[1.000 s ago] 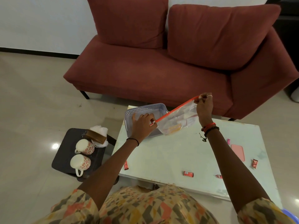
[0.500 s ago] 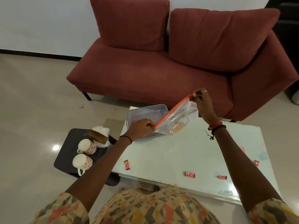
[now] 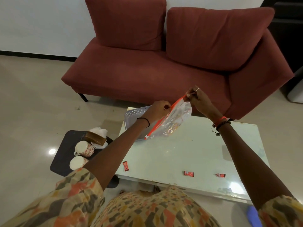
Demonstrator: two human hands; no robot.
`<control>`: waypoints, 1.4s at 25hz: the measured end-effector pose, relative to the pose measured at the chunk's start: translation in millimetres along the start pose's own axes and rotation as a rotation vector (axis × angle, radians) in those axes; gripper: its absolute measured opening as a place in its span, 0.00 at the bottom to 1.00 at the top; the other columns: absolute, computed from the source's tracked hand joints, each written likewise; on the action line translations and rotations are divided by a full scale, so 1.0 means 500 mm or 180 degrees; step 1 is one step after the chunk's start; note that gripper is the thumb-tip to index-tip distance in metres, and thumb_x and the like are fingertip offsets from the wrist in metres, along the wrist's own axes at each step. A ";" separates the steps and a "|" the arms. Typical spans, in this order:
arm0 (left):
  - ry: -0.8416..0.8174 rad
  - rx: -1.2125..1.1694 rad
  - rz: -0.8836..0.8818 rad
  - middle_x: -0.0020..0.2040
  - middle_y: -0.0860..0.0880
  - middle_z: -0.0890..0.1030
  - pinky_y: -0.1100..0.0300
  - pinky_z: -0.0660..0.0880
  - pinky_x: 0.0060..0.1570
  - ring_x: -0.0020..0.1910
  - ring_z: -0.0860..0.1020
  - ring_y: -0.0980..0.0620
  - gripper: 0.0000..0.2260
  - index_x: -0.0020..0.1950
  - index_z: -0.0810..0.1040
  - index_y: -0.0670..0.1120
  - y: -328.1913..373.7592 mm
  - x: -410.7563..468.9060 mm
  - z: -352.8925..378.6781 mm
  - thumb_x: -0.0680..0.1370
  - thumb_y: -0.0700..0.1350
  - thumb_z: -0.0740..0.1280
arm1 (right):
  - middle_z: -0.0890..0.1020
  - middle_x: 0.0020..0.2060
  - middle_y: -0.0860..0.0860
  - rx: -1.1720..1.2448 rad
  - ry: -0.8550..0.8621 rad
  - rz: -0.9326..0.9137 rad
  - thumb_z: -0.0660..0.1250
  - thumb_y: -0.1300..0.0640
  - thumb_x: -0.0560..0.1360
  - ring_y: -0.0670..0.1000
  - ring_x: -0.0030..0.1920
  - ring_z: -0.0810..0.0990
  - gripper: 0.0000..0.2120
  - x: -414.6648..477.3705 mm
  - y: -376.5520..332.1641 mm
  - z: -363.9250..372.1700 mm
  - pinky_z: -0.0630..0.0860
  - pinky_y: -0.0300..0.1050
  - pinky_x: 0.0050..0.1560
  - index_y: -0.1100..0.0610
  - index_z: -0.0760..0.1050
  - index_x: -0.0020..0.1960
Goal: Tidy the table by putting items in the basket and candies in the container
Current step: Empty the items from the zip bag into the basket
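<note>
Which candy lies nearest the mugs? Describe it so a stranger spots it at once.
Find the pale table before the red sofa. Three red candies lie near its front edge; take the leftmost candy, by the table's left edge. It points away from the person, while the middle candy and the right candy lie crosswise.

Clear crinkled plastic bag point(image 3: 177, 118), glossy glass tabletop point(image 3: 188, 154), perforated plastic basket point(image 3: 132, 114), matt cloth sofa point(image 3: 147, 76)
</note>
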State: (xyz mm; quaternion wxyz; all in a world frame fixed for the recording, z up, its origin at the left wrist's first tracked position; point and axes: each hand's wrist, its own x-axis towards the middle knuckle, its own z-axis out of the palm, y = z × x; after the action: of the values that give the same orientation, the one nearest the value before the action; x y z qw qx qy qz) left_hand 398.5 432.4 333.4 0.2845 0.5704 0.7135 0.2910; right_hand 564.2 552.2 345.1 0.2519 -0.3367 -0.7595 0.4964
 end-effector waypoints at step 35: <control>0.0936 -0.0041 -0.0177 0.38 0.48 0.74 0.79 0.69 0.33 0.31 0.71 0.58 0.05 0.47 0.72 0.41 -0.208 -0.089 -0.046 0.79 0.42 0.61 | 0.77 0.55 0.60 -0.2368 -0.1151 -0.0292 0.59 0.69 0.77 0.58 0.54 0.78 0.12 -0.039 -0.007 0.345 0.75 0.48 0.54 0.64 0.76 0.57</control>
State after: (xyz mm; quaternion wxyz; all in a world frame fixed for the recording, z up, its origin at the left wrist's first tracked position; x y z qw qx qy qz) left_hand 322.4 367.9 275.0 0.1885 0.4998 0.7611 0.3680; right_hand 452.2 435.7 281.7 -0.0025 -0.2779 -0.9333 0.2276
